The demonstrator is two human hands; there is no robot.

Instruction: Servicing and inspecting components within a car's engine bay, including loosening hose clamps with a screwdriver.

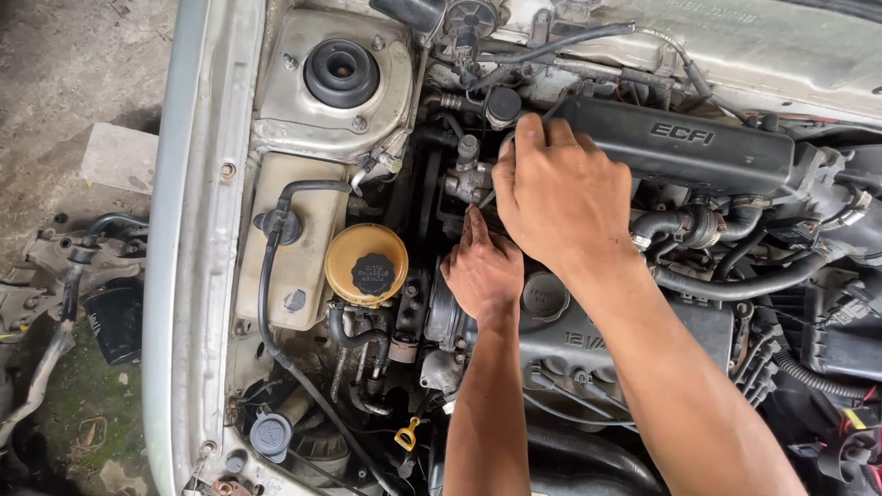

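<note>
A: What do we have closest to us?

B: Our two bare forearms reach out from the bottom of the view over an open car engine bay. Near the bottom edge sits a small yellow dipstick handle [407, 434], with a grey round cap [270, 434] to its left.

A: Where are our hands?

B: Our left hand [481, 271] rests knuckles up near the middle of the engine, its fingers [474, 223] drawn together and pointing down into a narrow gap beside a small metal fitting [469, 176]. We cannot tell whether those fingers grip anything, since the tips are hidden. Just to the right of that hand is the black oil filler cap [545, 296] on the grey engine cover [634, 338].

A: And the other hand?

B: Our right hand [562, 193] is a little farther off, just above the left one, palm down with fingers curled over the same gap. Its fingertips touch the edge of the long black intake cover [680, 147]. Whether it holds something underneath, we cannot tell.

A: What lies around them?

B: Left of the hands stands a yellowish fluid tank with a black cap [367, 264], then a cream tank [296, 248] with a black hose. Farthest away, top left, is the round black strut mount [341, 73]. Beyond the pale fender [179, 276], loose car parts lie on the ground [64, 83].
</note>
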